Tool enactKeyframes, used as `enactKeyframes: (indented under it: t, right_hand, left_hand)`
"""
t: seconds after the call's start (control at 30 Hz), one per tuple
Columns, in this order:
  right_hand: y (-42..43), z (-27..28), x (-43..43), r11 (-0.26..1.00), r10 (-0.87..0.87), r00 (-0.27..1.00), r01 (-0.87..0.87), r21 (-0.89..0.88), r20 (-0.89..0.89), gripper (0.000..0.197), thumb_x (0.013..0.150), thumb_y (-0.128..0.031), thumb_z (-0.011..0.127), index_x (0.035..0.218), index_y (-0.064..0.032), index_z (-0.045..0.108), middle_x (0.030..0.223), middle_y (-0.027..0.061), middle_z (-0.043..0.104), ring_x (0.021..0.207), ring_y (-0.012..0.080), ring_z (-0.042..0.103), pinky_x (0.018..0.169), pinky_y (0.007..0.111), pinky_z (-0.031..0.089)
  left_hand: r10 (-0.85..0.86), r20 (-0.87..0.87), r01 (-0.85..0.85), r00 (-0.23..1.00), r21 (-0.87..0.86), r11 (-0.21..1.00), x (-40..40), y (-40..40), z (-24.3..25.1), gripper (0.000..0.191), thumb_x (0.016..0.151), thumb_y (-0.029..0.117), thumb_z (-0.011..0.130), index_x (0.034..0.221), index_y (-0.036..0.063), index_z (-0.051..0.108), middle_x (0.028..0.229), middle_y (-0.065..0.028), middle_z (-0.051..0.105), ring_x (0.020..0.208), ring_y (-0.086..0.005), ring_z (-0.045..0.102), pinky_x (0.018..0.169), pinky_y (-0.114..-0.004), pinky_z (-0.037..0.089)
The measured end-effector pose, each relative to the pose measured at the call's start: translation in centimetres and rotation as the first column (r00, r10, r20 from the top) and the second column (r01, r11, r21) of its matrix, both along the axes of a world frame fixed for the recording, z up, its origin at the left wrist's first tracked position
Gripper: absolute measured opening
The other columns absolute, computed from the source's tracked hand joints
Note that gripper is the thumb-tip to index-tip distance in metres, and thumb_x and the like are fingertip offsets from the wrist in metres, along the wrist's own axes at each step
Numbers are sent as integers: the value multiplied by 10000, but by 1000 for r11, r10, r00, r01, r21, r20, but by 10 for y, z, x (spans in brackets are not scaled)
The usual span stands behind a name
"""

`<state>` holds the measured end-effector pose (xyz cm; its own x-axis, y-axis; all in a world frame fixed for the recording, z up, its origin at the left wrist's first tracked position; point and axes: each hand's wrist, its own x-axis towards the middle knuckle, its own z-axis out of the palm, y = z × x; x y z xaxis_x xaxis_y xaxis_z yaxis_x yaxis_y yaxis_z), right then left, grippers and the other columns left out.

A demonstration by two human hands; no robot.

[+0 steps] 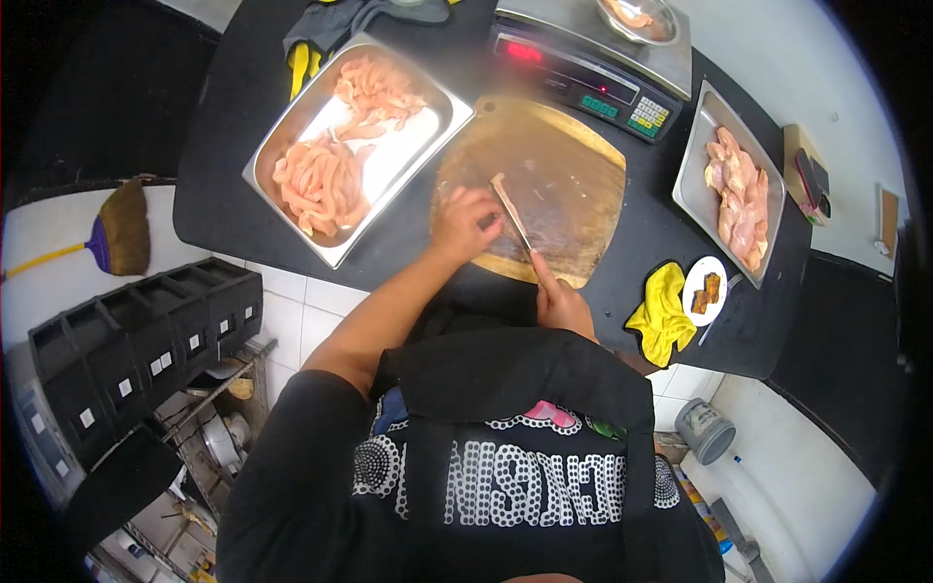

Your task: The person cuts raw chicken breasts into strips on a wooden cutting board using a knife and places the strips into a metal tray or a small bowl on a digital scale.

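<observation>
My right hand [561, 302] grips a knife [523, 239] by its handle, its blade lying along a thin strip of raw chicken [508, 200] on the round-sided wooden cutting board [568, 167]. Just left of the blade, my left hand [466, 222] rests over the board's edge with its fingers curled; whether it holds anything is hard to see. To the left, a steel tray [393, 197] bears two piles of cut chicken strips [321, 186]. Larger raw chicken pieces [740, 200] lie in a second steel tray [689, 171] at the right.
Behind the board stands a digital scale [583, 80] with a steel bowl [641, 22] on its platform. A yellow cloth [662, 313] lies beside a white plate [696, 310] of browned food, with a fork [718, 310] alongside. Grey and yellow cloths [350, 25] are at the back left.
</observation>
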<state>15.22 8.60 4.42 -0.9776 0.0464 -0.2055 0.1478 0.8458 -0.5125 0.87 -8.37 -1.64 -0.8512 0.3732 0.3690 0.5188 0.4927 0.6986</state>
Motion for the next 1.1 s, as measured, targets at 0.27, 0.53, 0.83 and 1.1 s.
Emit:
enactKeyframes:
  t: [0.27,0.53,0.83,1.1]
  right_hand:
    - [-15,-23,-35,999,-20,997,17,-33,-78,522,877,-86,490,1370,-245,426,795,231,614,681,428,602,616,508,478]
    - [1,-4,20,998,-46,998,47,-37,41,585,876,-115,513,1411,-300,364,817,232,590,732,418,605,647,501,469]
    - [30,36,93,983,-37,987,64,-171,157,585,869,-246,548,1426,-242,369,825,222,598,757,393,610,668,446,456]
    - [3,57,80,988,-61,996,69,-140,63,550,862,-239,553,1394,-278,421,807,211,585,715,383,610,649,446,460]
  left_hand:
    - [-13,-3,12,1000,-19,1000,3,0,0,137,636,158,731,748,121,662,861,-40,611,819,-266,551,721,-377,453]
    - [26,-11,-27,1000,-119,993,2,0,2,138,616,116,673,706,111,568,923,-82,539,897,-310,519,760,-398,426]
    - [-71,257,62,964,41,997,-14,-3,12,246,645,23,602,877,104,587,977,-115,540,950,-325,499,821,-417,403]
    - [-737,84,589,670,-664,460,-87,29,36,167,724,230,687,867,145,685,936,-38,565,1019,-224,501,834,-366,414]
